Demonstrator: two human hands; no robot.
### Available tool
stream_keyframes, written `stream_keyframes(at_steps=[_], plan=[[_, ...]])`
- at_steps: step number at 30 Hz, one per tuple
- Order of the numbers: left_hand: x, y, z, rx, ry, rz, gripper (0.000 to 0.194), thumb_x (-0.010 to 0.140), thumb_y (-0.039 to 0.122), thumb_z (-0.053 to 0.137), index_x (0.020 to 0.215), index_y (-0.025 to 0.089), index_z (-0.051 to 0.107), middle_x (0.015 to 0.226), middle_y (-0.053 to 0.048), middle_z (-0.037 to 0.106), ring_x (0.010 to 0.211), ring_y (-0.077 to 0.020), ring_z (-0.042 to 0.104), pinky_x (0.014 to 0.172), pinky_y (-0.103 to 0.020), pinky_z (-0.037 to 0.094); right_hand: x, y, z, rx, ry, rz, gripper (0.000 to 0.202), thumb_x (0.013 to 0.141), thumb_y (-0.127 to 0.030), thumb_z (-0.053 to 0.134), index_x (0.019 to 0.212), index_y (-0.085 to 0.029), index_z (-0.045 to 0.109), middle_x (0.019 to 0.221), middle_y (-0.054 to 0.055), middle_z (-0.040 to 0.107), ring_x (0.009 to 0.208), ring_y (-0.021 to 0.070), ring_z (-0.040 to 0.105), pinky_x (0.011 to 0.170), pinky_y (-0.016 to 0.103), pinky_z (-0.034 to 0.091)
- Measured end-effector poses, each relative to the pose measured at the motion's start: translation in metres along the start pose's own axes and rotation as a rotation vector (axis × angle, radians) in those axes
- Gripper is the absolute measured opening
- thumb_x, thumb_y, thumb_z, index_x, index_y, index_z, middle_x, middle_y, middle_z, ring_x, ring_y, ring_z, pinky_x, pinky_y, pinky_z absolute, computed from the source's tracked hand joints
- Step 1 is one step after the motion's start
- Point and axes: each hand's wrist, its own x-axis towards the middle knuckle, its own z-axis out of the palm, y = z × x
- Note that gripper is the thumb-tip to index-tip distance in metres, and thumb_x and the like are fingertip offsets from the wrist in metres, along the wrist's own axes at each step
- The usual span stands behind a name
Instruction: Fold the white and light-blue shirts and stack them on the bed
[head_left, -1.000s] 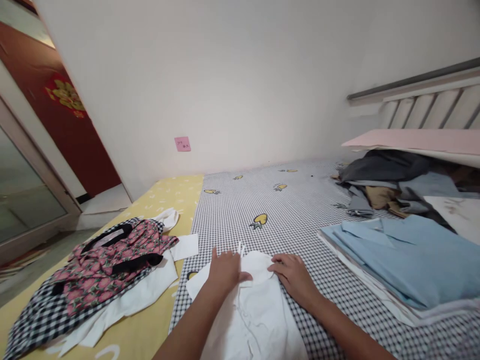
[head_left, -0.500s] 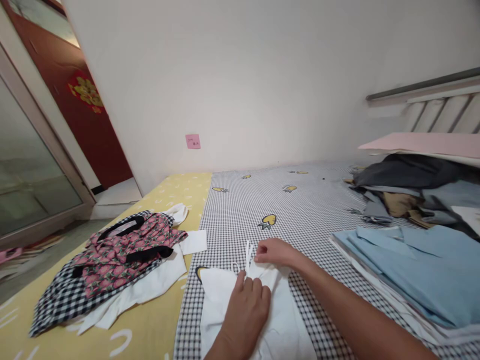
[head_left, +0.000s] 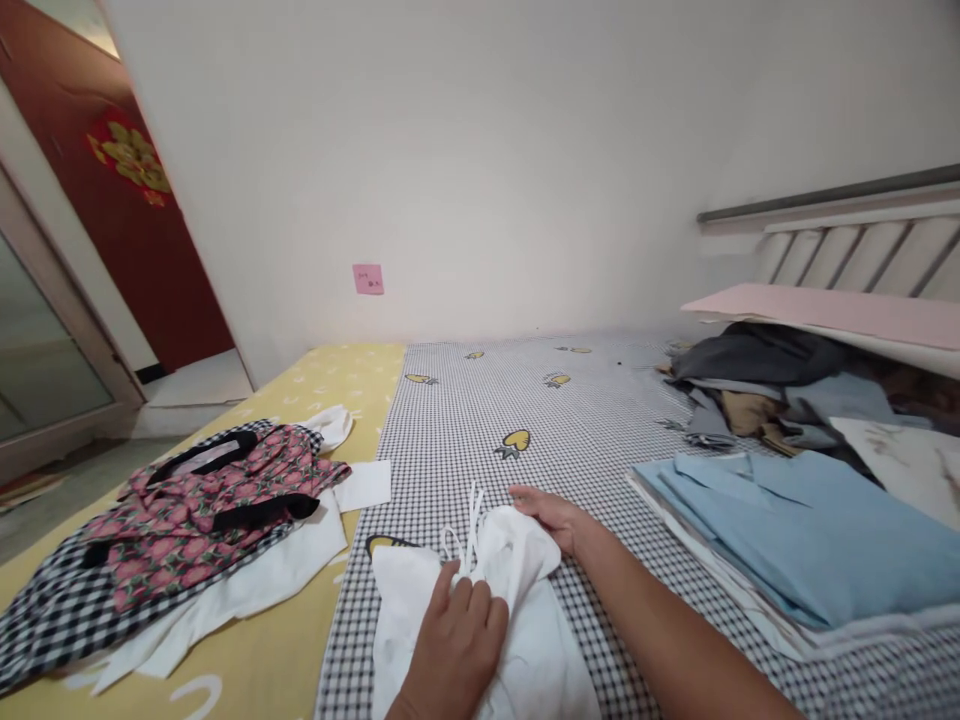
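A white garment (head_left: 547, 640) with thin white strings (head_left: 474, 525) at its far end lies in front of me on the checked sheet. My left hand (head_left: 466, 635) rests on it with curled fingers, gripping the cloth just below the strings. At the far right corner, my right hand (head_left: 551, 515) has its fingers behind a raised, bunched part of the garment and holds it up. The right thumb is hidden by the cloth.
To the left lies a heap of clothes with a floral top (head_left: 247, 500) and white cloth. Folded light-blue clothing (head_left: 810, 540) lies at right. Behind it, dark clothes (head_left: 757, 355) sit under a pink board (head_left: 832, 312). A wall (head_left: 525, 180) bounds the far side.
My right hand has shifted from near the strings to the garment's far right corner, where the cloth is now raised and bunched. My left hand stays on the garment. The view has turned slightly right.
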Motion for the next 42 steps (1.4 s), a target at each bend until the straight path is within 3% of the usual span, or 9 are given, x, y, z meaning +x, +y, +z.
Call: stream_keyframes(at_steps=[5,12,15,19,22,26,29,33,42], plan=[[0.009,-0.01,-0.002,0.036,-0.021,-0.045,0.027,0.086,-0.001,0.045,0.074,0.023,0.049,0.067,0.005,0.051,0.067,-0.0164,0.05,0.115,-0.043,0.03,-0.008,-0.008,-0.028,0.073,0.172,-0.149,0.042,0.083,-0.052,0.06,0.115,-0.026,0.065,0.111,0.008,0.069,0.107,0.0257,0.064,0.094,0.045,0.052],[0.034,-0.052,0.006,-0.277,-0.438,-0.217,0.032,0.079,0.037,0.076,0.104,0.024,0.06,0.104,-0.003,0.07,0.101,-0.026,0.065,0.114,-0.066,0.031,-0.047,-0.039,-0.042,-0.323,-0.536,-0.316,0.066,0.064,-0.043,0.085,0.126,-0.03,0.064,0.151,0.006,0.05,0.137,0.0316,0.046,0.111,0.048,0.039],[0.045,-0.097,0.002,-0.41,-0.64,-0.526,0.06,0.089,0.046,0.062,0.142,0.025,0.042,0.148,-0.013,0.054,0.136,-0.0299,0.05,0.114,-0.062,0.034,-0.038,-0.022,-0.019,-0.299,-0.32,-0.252,0.045,0.084,-0.047,0.064,0.123,-0.024,0.061,0.126,0.009,0.067,0.107,0.0252,0.066,0.09,0.041,0.053],[0.037,-0.134,-0.007,-0.281,-0.716,-0.795,0.047,0.099,0.037,0.042,0.143,0.017,0.045,0.142,-0.017,0.058,0.132,-0.0296,0.055,0.11,-0.058,0.04,-0.017,0.004,0.007,-0.355,-0.008,-0.167,0.034,0.092,-0.039,0.051,0.121,-0.023,0.06,0.111,0.008,0.072,0.095,0.0214,0.069,0.081,0.035,0.054],[0.023,-0.125,-0.013,-0.133,-0.615,-0.784,0.046,0.098,0.024,0.044,0.143,0.016,0.045,0.147,-0.02,0.053,0.136,-0.0313,0.05,0.114,-0.062,0.033,-0.015,0.002,0.016,-0.436,0.158,-0.185,0.04,0.089,-0.03,0.055,0.127,-0.023,0.059,0.128,0.013,0.065,0.115,0.0289,0.062,0.097,0.048,0.047],[0.011,-0.091,-0.017,0.002,-0.348,-0.382,0.048,0.101,0.02,0.035,0.146,0.034,0.045,0.159,-0.008,0.043,0.149,-0.0247,0.033,0.122,-0.061,0.017,-0.04,-0.013,0.027,-0.654,0.46,-0.471,0.047,0.096,-0.019,0.039,0.139,-0.028,0.053,0.154,0.01,0.044,0.142,0.0294,0.038,0.118,0.06,0.018],[0.002,-0.075,-0.007,-0.061,-0.394,-0.131,0.048,0.101,0.037,0.043,0.149,0.044,0.037,0.162,0.001,0.037,0.152,-0.0266,0.027,0.123,-0.063,0.014,-0.058,-0.006,0.035,-0.923,0.327,-0.773,0.042,0.102,-0.031,0.036,0.139,-0.037,0.055,0.15,0.002,0.053,0.143,0.0272,0.038,0.119,0.061,0.017],[-0.018,-0.071,0.022,-0.132,-0.651,-0.221,0.049,0.1,0.051,0.04,0.148,0.043,0.04,0.158,0.001,0.043,0.148,-0.0329,0.035,0.117,-0.075,0.022,-0.053,0.032,0.037,-1.129,0.008,-0.587,0.048,0.102,-0.051,0.039,0.149,-0.042,0.043,0.159,-0.004,0.042,0.151,0.0363,0.025,0.117,0.072,0.014],[-0.033,-0.075,0.032,-0.258,-0.874,-0.455,0.051,0.102,0.052,0.029,0.153,0.045,0.027,0.165,0.006,0.024,0.155,-0.0295,0.017,0.122,-0.069,0.016,-0.03,0.06,0.03,-1.146,0.016,-0.383,0.055,0.1,-0.058,0.032,0.153,-0.044,0.033,0.166,-0.005,0.025,0.154,0.0316,0.014,0.121,0.067,0.009]])
